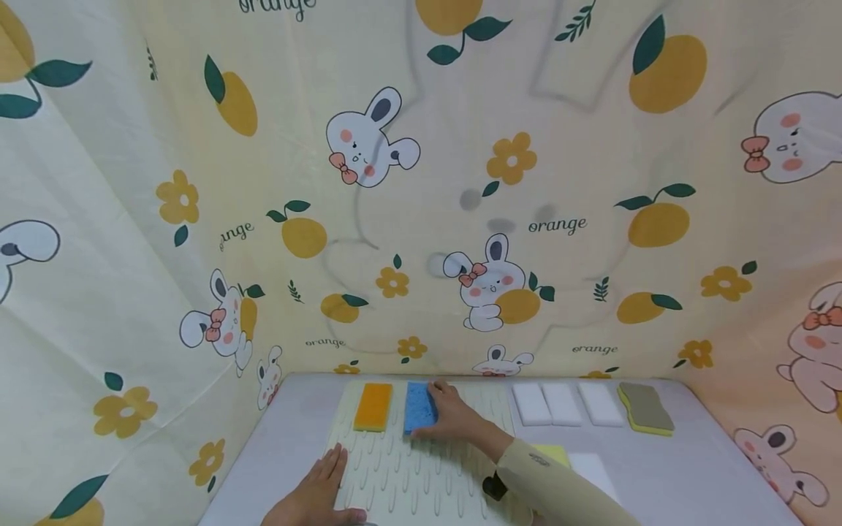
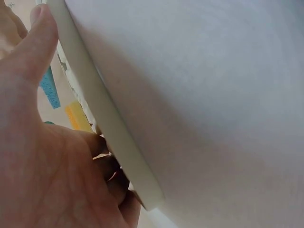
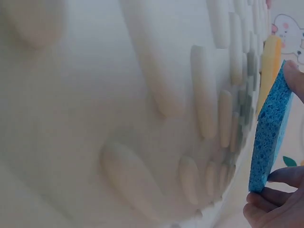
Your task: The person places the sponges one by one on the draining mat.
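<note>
A blue sponge (image 1: 419, 410) stands toward the back of a cream pegged rack (image 1: 395, 478), and my right hand (image 1: 454, 416) grips it by its ends between thumb and fingers. In the right wrist view the sponge (image 3: 271, 128) is held edge-on beside the rounded pegs (image 3: 204, 95). To its left, an orange sponge (image 1: 373, 406) is on the same rack. My left hand (image 1: 312, 491) rests at the rack's front left edge, fingers extended. The left wrist view shows that hand (image 2: 52, 166) along the rack's side wall (image 2: 109, 118).
Several white sponges (image 1: 531, 404) lie at the back right of the table, beside a grey-topped yellow sponge (image 1: 647, 409). A yellow sponge (image 1: 551, 454) and another white one (image 1: 592, 473) are partly hidden by my right sleeve (image 1: 559, 486). A printed curtain (image 1: 421, 292) surrounds the table.
</note>
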### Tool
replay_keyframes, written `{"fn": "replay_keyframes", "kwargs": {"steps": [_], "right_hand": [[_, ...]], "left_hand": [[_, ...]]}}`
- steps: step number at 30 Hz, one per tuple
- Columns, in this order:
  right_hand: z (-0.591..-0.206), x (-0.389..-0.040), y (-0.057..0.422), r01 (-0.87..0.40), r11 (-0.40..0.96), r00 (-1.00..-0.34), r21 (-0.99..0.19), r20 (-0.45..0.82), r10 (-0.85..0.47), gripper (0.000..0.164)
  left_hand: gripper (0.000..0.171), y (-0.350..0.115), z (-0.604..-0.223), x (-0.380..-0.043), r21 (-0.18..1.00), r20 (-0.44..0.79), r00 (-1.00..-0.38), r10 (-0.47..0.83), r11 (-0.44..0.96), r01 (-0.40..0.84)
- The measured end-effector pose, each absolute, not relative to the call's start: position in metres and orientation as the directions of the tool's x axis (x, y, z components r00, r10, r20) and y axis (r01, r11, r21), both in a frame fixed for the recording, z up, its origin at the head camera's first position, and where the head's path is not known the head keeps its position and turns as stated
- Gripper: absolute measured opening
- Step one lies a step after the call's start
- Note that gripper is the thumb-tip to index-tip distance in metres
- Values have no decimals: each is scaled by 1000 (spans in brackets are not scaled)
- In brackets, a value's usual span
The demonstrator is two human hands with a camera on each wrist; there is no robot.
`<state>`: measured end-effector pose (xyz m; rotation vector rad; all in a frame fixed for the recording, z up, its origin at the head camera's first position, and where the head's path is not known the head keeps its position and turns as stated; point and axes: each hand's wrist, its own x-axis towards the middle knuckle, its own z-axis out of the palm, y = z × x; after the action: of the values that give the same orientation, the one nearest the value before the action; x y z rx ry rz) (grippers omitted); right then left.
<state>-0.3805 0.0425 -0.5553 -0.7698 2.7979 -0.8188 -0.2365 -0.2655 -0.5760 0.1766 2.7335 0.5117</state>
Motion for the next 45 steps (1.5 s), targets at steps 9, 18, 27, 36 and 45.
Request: {"fn": "replay_keyframes", "kwargs": {"steps": [9, 18, 27, 36, 45], "right_hand": [[-559, -393, 32, -398, 760, -880, -513, -21, -475, 123], [-559, -399, 22, -408, 764, -874, -499, -28, -485, 121], [-564, -399, 11, -416, 784, -874, -461, -36, -485, 120], [-561, -395, 8, -389, 799, -879, -458, -75, -471, 117], [-560, -393, 9, -373, 788, -875, -490, -97, -474, 120]], "left_hand": [[123, -264, -568, -232, 373, -294, -934, 202, 924, 82], [124, -261, -563, -231, 358, -310, -936, 170, 932, 51], [125, -261, -564, -232, 345, -311, -935, 168, 937, 54], [123, -264, -571, -235, 362, -306, -931, 199, 929, 80], [124, -263, -570, -233, 356, -317, -933, 171, 933, 50]]}}
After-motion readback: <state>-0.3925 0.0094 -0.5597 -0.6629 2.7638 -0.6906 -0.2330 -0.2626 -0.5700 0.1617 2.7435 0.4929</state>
